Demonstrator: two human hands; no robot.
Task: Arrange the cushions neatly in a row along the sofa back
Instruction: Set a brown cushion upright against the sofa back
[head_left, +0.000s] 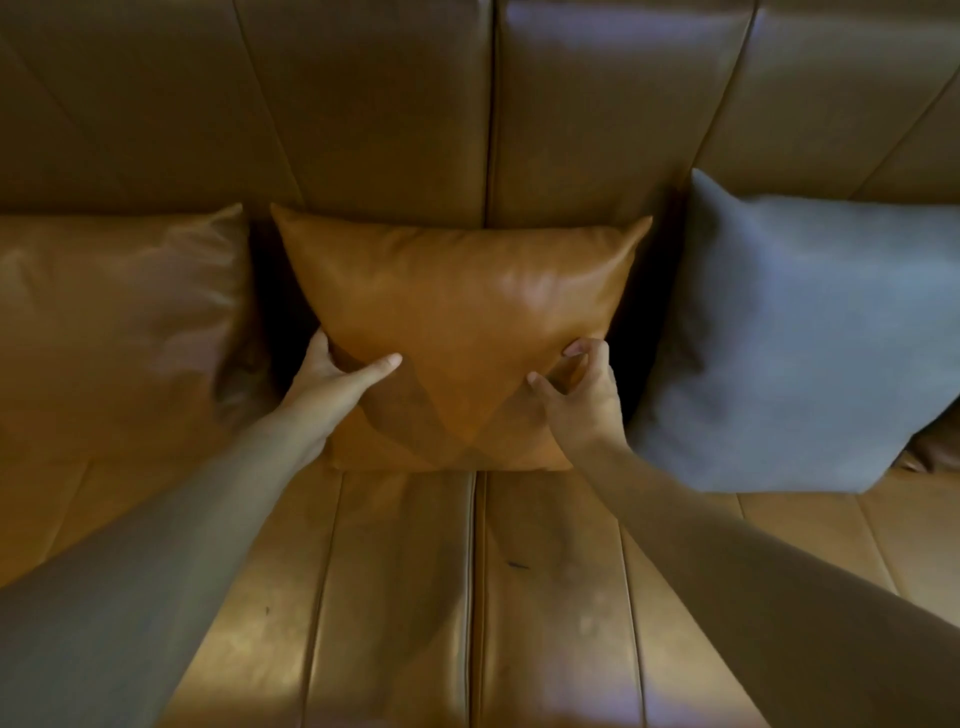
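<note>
An orange leather cushion (462, 312) leans upright against the sofa back (363, 104) in the middle. My left hand (332, 379) grips its lower left edge, thumb across the front. My right hand (582, 395) pinches its lower right side with curled fingers. To its left leans a larger tan leather cushion (119, 322). On the right, a grey fabric cushion (800, 332) leans against the back, tilted slightly. Dark gaps separate the three cushions.
The tan leather sofa seat (478, 597) stretches below the cushions, with a seam down its middle. A bit of another brown cushion or armrest (935, 447) shows at the right edge behind the grey cushion.
</note>
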